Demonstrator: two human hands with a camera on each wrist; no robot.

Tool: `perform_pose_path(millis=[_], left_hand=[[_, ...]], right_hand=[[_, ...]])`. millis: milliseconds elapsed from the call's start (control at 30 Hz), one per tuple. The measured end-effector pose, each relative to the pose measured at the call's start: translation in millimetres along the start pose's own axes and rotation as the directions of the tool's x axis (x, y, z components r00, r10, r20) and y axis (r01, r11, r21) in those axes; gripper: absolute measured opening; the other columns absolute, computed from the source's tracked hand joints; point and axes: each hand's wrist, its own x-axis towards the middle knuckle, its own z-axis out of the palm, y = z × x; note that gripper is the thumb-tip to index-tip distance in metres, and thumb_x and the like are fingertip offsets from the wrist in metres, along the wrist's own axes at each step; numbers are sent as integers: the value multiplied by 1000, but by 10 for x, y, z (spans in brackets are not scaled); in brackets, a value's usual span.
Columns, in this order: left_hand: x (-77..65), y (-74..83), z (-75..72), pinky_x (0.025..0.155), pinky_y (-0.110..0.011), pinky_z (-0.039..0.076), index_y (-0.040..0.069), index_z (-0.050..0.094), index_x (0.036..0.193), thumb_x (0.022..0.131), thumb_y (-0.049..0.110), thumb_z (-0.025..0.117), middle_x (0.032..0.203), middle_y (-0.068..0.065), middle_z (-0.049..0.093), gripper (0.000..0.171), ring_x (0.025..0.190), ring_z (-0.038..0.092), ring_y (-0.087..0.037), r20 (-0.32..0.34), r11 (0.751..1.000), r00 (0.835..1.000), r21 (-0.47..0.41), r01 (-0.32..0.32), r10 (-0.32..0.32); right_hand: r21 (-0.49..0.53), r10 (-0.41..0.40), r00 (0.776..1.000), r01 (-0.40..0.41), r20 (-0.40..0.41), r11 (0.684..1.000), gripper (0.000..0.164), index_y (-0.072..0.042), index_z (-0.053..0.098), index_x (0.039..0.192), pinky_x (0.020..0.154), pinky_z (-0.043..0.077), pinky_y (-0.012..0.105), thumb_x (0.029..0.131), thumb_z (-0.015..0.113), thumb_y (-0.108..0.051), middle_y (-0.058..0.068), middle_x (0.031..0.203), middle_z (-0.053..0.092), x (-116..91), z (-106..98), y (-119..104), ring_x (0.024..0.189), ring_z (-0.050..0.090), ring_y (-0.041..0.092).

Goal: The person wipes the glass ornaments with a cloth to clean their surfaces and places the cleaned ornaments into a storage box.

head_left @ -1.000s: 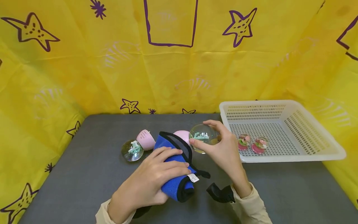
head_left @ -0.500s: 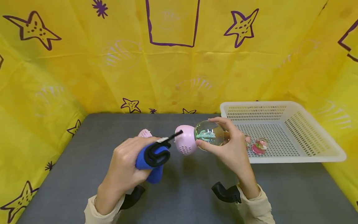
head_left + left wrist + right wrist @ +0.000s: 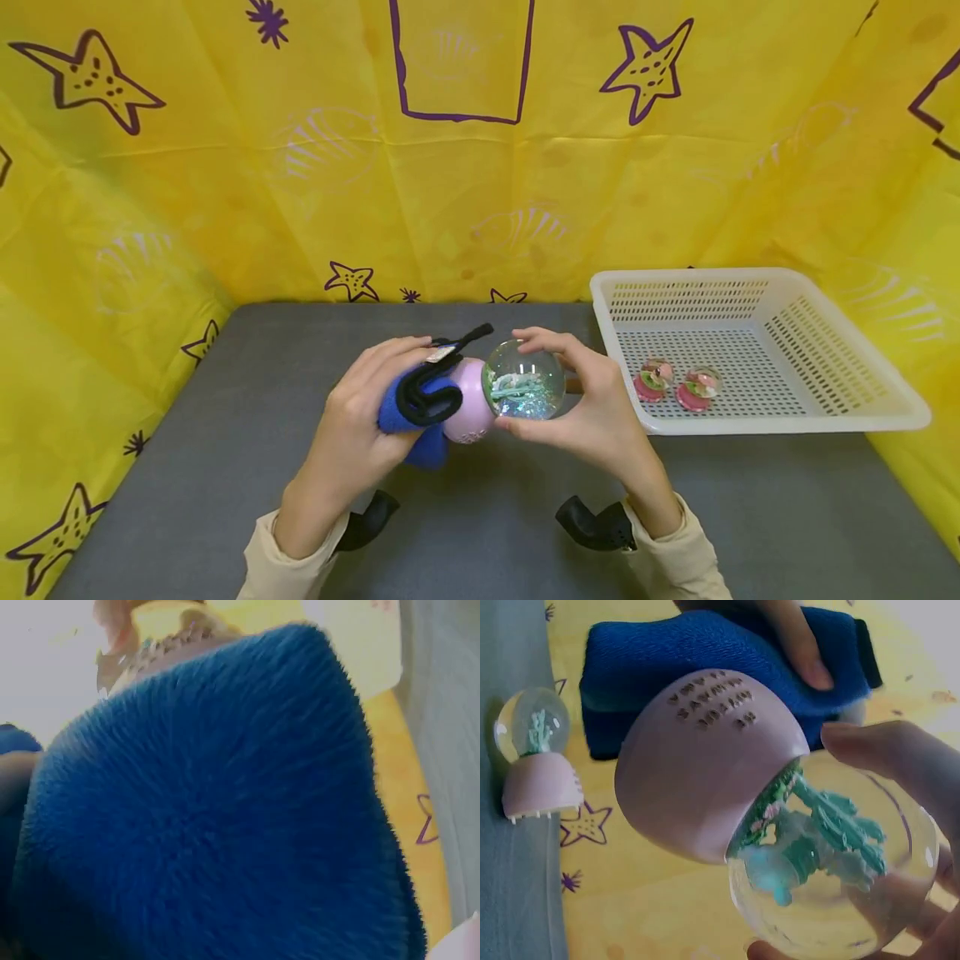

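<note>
My right hand (image 3: 596, 400) holds a snow globe (image 3: 525, 379) by its clear ball, thumb below and fingers above. The globe lies sideways, its pink base (image 3: 472, 404) towards the left. A green cactus and glitter show inside; lettering marks the base in the right wrist view. My left hand (image 3: 360, 417) grips a folded blue cloth (image 3: 420, 408) with black edging, against the base's end. That cloth (image 3: 202, 802) fills most of the left wrist view and hides the left fingers. A second pink-based snow globe (image 3: 540, 780) stands on the table, hidden in the head view.
A white perforated basket (image 3: 810, 425) stands at the right of the grey table (image 3: 480, 533). Two small globes with pink bases, one a round figure (image 3: 654, 382) and the other (image 3: 697, 389), sit inside it. Yellow patterned cloth (image 3: 450, 208) hangs behind.
The right hand has lifted the snow globe and brought it left, its base coming into view. The left hand has turned the blue cloth and brought it against the base.
</note>
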Motion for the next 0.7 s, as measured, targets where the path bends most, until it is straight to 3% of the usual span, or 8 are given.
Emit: perform_pose_path(millis=[100, 167, 267, 400, 700], left_hand=[[-27, 23, 39, 107, -41, 44, 11, 63, 127, 73, 10, 82, 129, -8, 64, 57, 121, 60, -24, 124, 997, 991, 67, 32, -40], [-47, 22, 48, 103, -43, 47, 12, 62, 128, 74, 11, 82, 128, -4, 65, 58, 118, 62, -21, 163, 991, 982, 99, 85, -101], [-52, -8, 32, 93, -42, 53, 15, 64, 125, 78, 13, 82, 121, 0, 70, 51, 111, 67, -18, 169, 978, 965, 83, 191, -203], [-27, -50, -13, 83, -44, 56, 18, 65, 122, 81, 13, 80, 113, 1, 72, 43, 99, 71, -19, 160, 953, 940, 46, 299, -303], [-44, -121, -60, 70, -51, 54, 20, 66, 119, 80, 8, 76, 106, -6, 74, 42, 84, 69, -28, 103, 912, 920, 217, 349, -377]], right_hand=[[-12, -97, 994, 98, 47, 995, 65, -10, 62, 113, 79, 57, 24, 57, 95, -11, 6, 129, 66, 13, 35, -11, 116, 65, 22], [-15, -156, 985, 157, 77, 987, 63, -9, 62, 112, 84, 55, 22, 58, 95, -11, 8, 129, 66, 21, 43, -15, 117, 64, 22], [1, -206, 972, 208, 117, 978, 62, -11, 61, 111, 87, 54, 22, 59, 94, -10, 9, 129, 66, 19, 22, -18, 117, 65, 22], [64, -248, 955, 241, 163, 969, 60, -11, 62, 109, 83, 56, 23, 58, 94, -6, 12, 128, 66, 15, -40, -30, 115, 66, 21], [213, -309, 940, 274, 148, 938, 62, -4, 59, 108, 83, 58, 28, 56, 92, 5, 19, 127, 64, -8, -188, -23, 117, 64, 24]])
